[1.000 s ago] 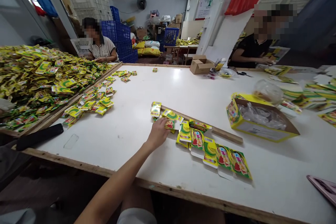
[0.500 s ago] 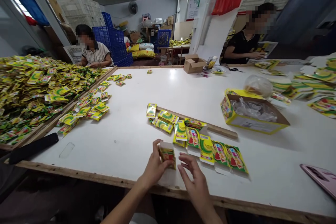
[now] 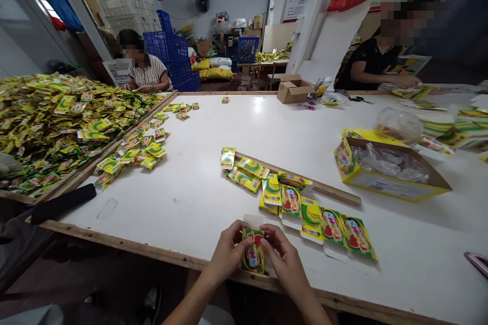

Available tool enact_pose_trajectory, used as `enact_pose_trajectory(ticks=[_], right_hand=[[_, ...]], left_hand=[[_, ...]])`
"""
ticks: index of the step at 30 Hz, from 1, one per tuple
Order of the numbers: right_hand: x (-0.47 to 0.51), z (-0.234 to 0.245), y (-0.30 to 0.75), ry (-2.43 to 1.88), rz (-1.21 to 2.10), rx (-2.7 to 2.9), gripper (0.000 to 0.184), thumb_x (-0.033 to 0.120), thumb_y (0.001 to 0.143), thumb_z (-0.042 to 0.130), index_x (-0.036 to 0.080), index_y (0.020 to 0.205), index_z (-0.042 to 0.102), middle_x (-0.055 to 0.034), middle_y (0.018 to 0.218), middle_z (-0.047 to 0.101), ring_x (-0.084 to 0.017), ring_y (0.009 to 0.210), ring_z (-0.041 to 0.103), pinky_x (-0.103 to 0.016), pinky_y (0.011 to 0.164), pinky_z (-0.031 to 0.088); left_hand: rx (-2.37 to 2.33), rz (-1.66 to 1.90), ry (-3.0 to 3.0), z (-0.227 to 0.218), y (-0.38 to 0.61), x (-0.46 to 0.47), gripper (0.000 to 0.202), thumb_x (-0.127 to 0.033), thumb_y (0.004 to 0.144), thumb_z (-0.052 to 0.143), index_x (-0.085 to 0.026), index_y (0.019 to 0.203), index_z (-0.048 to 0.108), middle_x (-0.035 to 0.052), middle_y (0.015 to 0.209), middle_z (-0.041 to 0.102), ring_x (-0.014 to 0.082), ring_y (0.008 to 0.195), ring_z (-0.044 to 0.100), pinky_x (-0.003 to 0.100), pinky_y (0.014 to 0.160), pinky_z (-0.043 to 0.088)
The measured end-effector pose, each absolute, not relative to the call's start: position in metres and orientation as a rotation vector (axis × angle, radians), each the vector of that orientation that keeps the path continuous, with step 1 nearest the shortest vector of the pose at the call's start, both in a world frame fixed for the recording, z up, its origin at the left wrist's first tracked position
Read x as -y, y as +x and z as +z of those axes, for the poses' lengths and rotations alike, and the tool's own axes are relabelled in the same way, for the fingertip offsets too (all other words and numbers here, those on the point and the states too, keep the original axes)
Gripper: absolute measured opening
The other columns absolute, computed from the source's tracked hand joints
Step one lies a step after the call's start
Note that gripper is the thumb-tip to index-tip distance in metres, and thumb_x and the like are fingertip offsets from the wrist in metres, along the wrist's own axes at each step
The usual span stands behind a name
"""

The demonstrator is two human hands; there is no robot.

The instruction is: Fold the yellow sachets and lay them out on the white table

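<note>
So a second back the left hand [image 3: 227,253] was stretched way out to the row of flat cartons [image 3: 305,208] mid-frame. It pulled back to the bottom centre and brought one little carton [image 3: 253,255] with it. The right hand [image 3: 285,260] wasn't even in shot at first, then popped up open beside the carton and closed its fingers on the other side.

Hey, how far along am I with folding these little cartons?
Done: no finished ones show on the table. In hand: one carton, held between left hand and right hand, white flap up. Left: a row of flat blanks lies against the wooden strip, and a big heap of sachets sits on the left. Looks early, I'd say.
</note>
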State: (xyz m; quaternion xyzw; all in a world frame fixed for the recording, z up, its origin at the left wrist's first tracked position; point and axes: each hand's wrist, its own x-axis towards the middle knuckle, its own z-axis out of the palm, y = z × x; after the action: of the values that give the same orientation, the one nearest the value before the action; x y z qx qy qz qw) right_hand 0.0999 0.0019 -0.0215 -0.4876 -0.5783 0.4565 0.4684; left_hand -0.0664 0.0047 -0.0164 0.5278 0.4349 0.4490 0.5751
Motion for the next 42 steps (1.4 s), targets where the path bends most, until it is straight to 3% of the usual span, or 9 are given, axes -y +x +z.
enact_pose_trajectory(ticks=[4,7,9,12,16,21,26,33,42], right_hand=[[-0.012,-0.016,0.100,-1.196,1.149,1.482,0.029,0.048,0.088,0.057,0.019,0.091,0.064,-0.0056,0.087,0.066,-0.023,0.083,0.063,-0.030,0.074,0.053],[-0.017,-0.017,0.096,-1.184,1.086,1.484,0.032,0.050,0.086,0.059,0.019,0.082,0.064,-0.0060,0.084,0.065,-0.024,0.083,0.062,-0.030,0.074,0.052],[-0.018,-0.021,0.094,-1.166,1.058,1.403,0.031,0.050,0.084,0.062,0.020,0.090,0.064,-0.0069,0.090,0.066,-0.024,0.087,0.063,-0.031,0.076,0.053],[-0.015,-0.026,0.093,-1.153,1.048,1.323,0.035,0.047,0.084,0.064,0.021,0.108,0.061,-0.0071,0.098,0.066,-0.024,0.091,0.064,-0.032,0.078,0.054],[-0.010,-0.024,0.096,-1.134,0.995,1.482,0.025,0.044,0.086,0.062,0.021,0.094,0.068,-0.0076,0.099,0.066,-0.024,0.094,0.062,-0.032,0.081,0.052],[-0.003,-0.017,0.095,-1.157,0.945,1.497,0.025,0.044,0.088,0.061,0.021,0.092,0.070,-0.0089,0.100,0.066,-0.025,0.096,0.061,-0.033,0.082,0.052],[-0.004,-0.008,0.093,-1.202,0.899,1.520,0.029,0.048,0.087,0.060,0.021,0.092,0.069,-0.0079,0.094,0.066,-0.024,0.085,0.062,-0.032,0.074,0.052],[-0.015,0.001,0.095,-1.245,0.912,1.627,0.029,0.048,0.090,0.055,0.021,0.087,0.068,-0.0053,0.085,0.066,-0.023,0.079,0.060,-0.031,0.071,0.049],[0.001,-0.010,0.092,-1.157,0.950,1.537,0.025,0.043,0.089,0.059,0.021,0.095,0.071,-0.0067,0.094,0.068,-0.023,0.087,0.064,-0.029,0.076,0.054]], left_hand=[[-1.059,1.083,1.261,-0.012,-0.065,-0.008,0.020,-0.033,0.087,0.056,-0.016,0.092,0.065,0.0038,0.082,0.066,0.0183,0.078,0.061,0.027,0.072,0.048],[-1.062,1.157,1.288,-0.010,-0.062,-0.009,0.017,-0.030,0.087,0.056,-0.017,0.088,0.068,0.0061,0.090,0.067,0.0206,0.087,0.061,0.030,0.079,0.048],[-1.042,1.223,1.250,-0.010,-0.059,-0.008,0.014,-0.026,0.085,0.058,-0.019,0.094,0.065,0.0061,0.095,0.067,0.0205,0.090,0.062,0.031,0.081,0.049],[-1.020,1.279,1.174,-0.010,-0.057,-0.006,0.025,-0.023,0.085,0.058,-0.021,0.110,0.056,0.0055,0.097,0.067,0.0194,0.089,0.063,0.032,0.081,0.049],[-1.066,1.238,1.329,-0.005,-0.058,-0.002,0.014,-0.025,0.084,0.060,-0.018,0.096,0.064,0.0076,0.099,0.068,0.0218,0.096,0.063,0.034,0.088,0.048],[-1.132,1.268,1.337,-0.001,-0.058,0.004,0.015,-0.030,0.086,0.059,-0.018,0.088,0.068,0.0094,0.102,0.068,0.0235,0.100,0.061,0.035,0.090,0.047],[-1.179,1.244,1.253,0.000,-0.055,0.001,0.014,-0.026,0.080,0.063,-0.017,0.091,0.066,0.0070,0.092,0.069,0.0203,0.086,0.063,0.031,0.079,0.050],[-1.262,1.205,1.216,0.006,-0.053,-0.007,0.010,-0.024,0.080,0.064,-0.015,0.081,0.067,0.0041,0.076,0.068,0.0162,0.070,0.058,0.026,0.066,0.045],[-1.108,1.199,1.236,-0.006,-0.065,0.003,0.013,-0.026,0.082,0.065,-0.017,0.089,0.073,0.0062,0.087,0.070,0.0211,0.086,0.063,0.030,0.079,0.048]])
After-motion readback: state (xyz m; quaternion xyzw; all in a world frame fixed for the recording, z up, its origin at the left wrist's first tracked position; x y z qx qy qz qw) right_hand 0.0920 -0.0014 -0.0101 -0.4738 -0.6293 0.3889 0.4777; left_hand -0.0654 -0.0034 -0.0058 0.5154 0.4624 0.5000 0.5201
